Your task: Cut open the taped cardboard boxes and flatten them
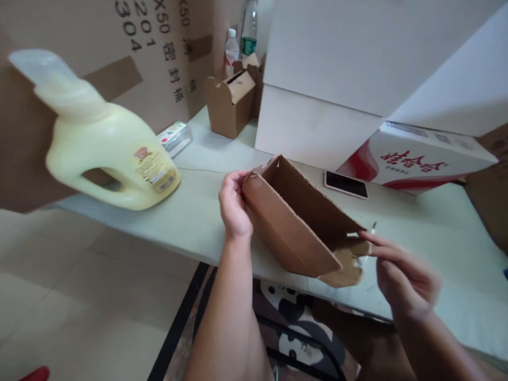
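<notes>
A brown cardboard box (293, 233) with an open top lies tilted at the table's front edge. My left hand (235, 203) is closed around its far left end, the fingers partly hidden behind the cardboard. At the near right end a loose flap (347, 267) sticks out. My right hand (405, 275), slightly blurred, has its index finger stretched to the box's right corner, and its fingertips touch the cardboard there. Just beyond that corner lies a small thin tool (373, 227), too small to name.
A large yellow detergent jug (107, 153) stands at the left. Behind are a small brown carton (230, 106), plastic bottles (232, 50) and a clear-lidded package (174, 137). A phone (346, 184) lies near a red-and-white box (416, 159). White panels (317, 116) rise at the back.
</notes>
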`<state>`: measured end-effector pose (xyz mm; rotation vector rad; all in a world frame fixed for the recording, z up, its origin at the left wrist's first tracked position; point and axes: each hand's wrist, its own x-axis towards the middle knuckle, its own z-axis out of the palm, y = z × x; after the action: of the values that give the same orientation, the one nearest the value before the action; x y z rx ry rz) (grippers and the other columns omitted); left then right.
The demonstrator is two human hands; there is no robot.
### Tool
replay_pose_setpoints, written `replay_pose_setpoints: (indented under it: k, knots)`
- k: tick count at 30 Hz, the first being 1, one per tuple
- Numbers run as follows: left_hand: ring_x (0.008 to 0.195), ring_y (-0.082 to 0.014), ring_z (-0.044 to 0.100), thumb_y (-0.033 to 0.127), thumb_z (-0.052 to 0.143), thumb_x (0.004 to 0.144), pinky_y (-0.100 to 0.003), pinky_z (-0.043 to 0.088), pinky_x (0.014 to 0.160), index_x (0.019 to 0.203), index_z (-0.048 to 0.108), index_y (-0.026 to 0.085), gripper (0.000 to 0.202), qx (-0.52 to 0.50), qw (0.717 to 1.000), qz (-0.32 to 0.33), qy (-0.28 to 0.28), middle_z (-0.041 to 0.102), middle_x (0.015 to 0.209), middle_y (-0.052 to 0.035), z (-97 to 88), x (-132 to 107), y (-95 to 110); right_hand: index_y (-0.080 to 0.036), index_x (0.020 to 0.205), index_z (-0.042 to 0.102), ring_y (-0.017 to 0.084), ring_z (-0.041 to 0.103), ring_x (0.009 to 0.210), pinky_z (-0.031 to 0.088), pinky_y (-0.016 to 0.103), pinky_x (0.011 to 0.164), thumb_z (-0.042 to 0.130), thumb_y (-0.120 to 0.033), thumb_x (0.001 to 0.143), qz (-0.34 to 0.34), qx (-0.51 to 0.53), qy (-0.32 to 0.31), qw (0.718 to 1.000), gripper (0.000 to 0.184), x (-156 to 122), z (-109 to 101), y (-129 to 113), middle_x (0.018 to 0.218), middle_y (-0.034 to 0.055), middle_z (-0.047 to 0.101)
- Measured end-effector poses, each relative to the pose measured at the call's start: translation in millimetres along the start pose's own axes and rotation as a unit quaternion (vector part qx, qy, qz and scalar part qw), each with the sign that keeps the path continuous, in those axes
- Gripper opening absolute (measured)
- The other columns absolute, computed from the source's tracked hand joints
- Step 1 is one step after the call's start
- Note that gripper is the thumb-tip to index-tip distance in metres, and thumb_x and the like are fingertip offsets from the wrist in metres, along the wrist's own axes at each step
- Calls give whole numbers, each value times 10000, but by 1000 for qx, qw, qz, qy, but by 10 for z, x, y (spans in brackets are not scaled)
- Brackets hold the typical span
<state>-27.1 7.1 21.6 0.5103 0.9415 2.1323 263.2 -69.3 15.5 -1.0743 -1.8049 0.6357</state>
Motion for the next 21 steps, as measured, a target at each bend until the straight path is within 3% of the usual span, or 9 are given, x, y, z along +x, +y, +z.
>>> replay_pose_setpoints:
  k: [4,6,9,11,15,20,21]
  knots:
    - [953,-200,644,457,493,865,-296,479,881,907,709,195,343,24,995,-13,-94,715,957,-75,221,-163,-263,-340,1228,616,324,632,1238,603,416,720,569,-212,915,-20,48,53,997,341,-56,62,122,1435,95,592]
    - [993,-205,642,484,475,880,-309,475,916,957,707,206,370,43,992,-6,-122,715,999,-75,290,-222,-376,-314,1279,595,325,569,1319,599,405,762,566,-182,913,-39,21,55,998,390,-27,43,175,1469,115,558]
    - [1093,-208,621,516,507,889,-341,440,1011,1125,672,259,386,102,978,65,-168,688,1132,-58,344,-265,-483,-280,1320,583,318,534,1353,570,446,913,557,-197,916,-51,-24,56,997,413,-66,-60,305,1430,133,588]
    - [1162,-214,586,509,570,872,-356,406,1063,1207,647,286,410,176,951,134,-215,649,1225,-49,364,-274,-507,-276,1376,533,299,590,1289,584,428,894,532,-225,929,-30,-16,51,998,450,-132,-124,397,1436,138,579]
    - [1073,-216,574,503,514,914,-366,424,1026,1078,699,257,349,287,892,230,-264,638,1086,-53,417,-289,-476,-288,1399,497,264,687,1083,610,385,779,526,-258,919,-42,-7,40,998,482,-192,-187,461,1341,128,639]
    - [1042,-236,527,559,397,938,-408,425,996,903,714,223,463,374,828,306,-285,546,997,-79,496,-322,-434,-286,1338,523,272,696,998,597,427,813,520,-253,887,-88,-29,45,995,452,-118,-226,371,1147,111,704]
    - [1060,-242,519,566,399,932,-417,415,1009,862,702,219,466,376,825,314,-280,531,989,-80,501,-329,-440,-285,1333,519,274,697,1000,597,430,817,523,-251,881,-86,-31,44,995,453,-115,-227,363,1144,111,705]
